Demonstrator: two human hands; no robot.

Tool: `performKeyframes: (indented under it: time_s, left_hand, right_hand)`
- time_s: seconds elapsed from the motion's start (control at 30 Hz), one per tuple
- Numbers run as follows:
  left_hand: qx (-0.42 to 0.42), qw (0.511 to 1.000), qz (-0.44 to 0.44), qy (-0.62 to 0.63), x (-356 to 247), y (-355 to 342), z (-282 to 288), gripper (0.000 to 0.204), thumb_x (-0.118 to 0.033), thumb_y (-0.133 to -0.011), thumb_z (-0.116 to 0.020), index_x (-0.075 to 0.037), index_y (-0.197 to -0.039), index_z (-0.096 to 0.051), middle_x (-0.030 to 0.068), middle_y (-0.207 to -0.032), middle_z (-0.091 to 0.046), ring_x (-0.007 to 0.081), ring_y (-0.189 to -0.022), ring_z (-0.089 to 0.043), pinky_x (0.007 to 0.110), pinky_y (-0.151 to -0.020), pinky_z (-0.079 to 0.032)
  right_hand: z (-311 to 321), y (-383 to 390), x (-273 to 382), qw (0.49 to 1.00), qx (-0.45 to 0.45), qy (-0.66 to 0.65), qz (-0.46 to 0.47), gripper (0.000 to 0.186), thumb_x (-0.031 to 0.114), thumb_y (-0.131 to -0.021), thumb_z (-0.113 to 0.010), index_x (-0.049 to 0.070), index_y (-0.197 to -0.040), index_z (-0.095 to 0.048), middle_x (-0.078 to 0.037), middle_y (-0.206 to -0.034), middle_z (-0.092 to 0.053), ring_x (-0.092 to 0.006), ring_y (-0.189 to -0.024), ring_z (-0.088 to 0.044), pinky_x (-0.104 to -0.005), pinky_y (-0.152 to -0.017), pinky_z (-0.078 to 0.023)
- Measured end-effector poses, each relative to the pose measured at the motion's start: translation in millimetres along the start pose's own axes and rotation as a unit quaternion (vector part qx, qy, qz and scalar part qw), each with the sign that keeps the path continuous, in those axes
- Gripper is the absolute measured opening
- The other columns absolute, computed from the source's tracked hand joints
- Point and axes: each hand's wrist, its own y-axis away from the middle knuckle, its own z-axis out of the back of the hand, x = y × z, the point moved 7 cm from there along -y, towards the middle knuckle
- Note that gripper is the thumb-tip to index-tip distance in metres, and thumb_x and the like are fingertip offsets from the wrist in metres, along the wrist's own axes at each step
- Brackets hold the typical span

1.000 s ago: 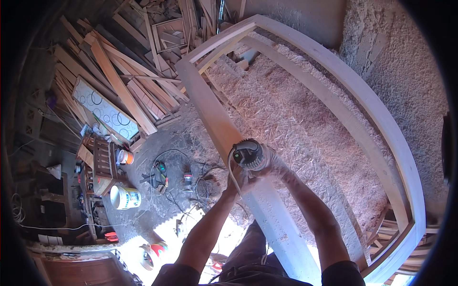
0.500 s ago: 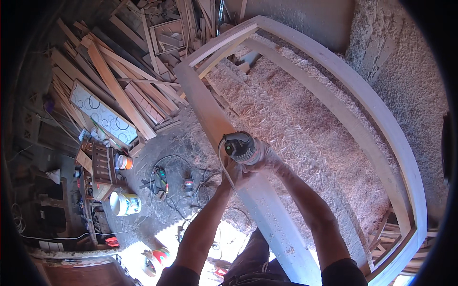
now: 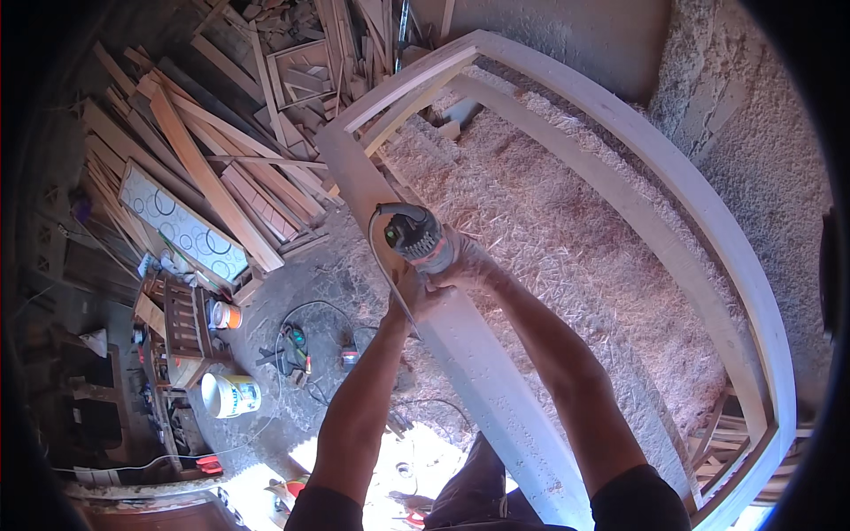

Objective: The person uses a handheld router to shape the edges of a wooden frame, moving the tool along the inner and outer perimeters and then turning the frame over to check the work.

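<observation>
A corded router with a dark vented top stands on the pale wooden beam along the near side of a large curved wooden frame. My left hand is closed round the lower left of the router, its fingers partly hidden by the tool. From the other side my right hand wraps round the router's body. The power cord loops off the top and runs down past my left wrist. Where the router meets the wood is hidden beneath it and my hands.
Wood shavings heap inside the frame. Stacked planks fill the far left. Along the left stand a wooden chair and a white bucket. Cables and another power tool lie on the floor.
Both hands and the router have slid along the beam, away from me and slightly left. My grip is the same, and the view has shifted a little.
</observation>
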Motion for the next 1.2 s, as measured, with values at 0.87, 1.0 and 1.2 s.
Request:
performKeyframes:
  time_s: [0.87,1.0,1.2]
  left_hand:
    - [-0.111,0.984,-0.044,0.129,-314.8,276.1,-101.2,0.066,-0.028,-0.07,-0.089,-0.006,-0.128,-0.065,0.0159,-0.127,-0.068,0.0363,-0.12,-0.063,0.051,-0.107,-0.046]
    - [-0.14,0.979,-0.09,0.121,-326.7,274.8,-92.7,0.07,-0.03,-0.072,-0.091,-0.007,-0.131,-0.062,0.014,-0.128,-0.067,0.0352,-0.122,-0.061,0.05,-0.106,-0.049]
    - [-0.128,0.982,-0.078,0.118,-333.1,300.1,-121.6,0.069,-0.034,-0.074,-0.089,-0.008,-0.133,-0.062,0.0137,-0.129,-0.066,0.032,-0.123,-0.061,0.049,-0.104,-0.049]
  right_hand:
    - [20.9,423.5,40.6,0.99,-0.055,0.121,0.052,0.09,0.031,-0.054,-0.101,0.01,-0.13,-0.057,-0.012,-0.121,-0.068,-0.0294,-0.112,-0.068,-0.0412,-0.1,-0.053]
    - [23.9,426.3,43.9,0.99,-0.049,0.11,0.07,0.089,0.03,-0.055,-0.101,0.009,-0.13,-0.058,-0.013,-0.122,-0.068,-0.0297,-0.114,-0.067,-0.041,-0.1,-0.053]
    - [18.5,452.3,47.1,0.998,-0.018,0.047,0.048,0.092,0.03,-0.057,-0.1,0.008,-0.135,-0.057,-0.014,-0.128,-0.067,-0.0285,-0.12,-0.066,-0.0399,-0.105,-0.051]
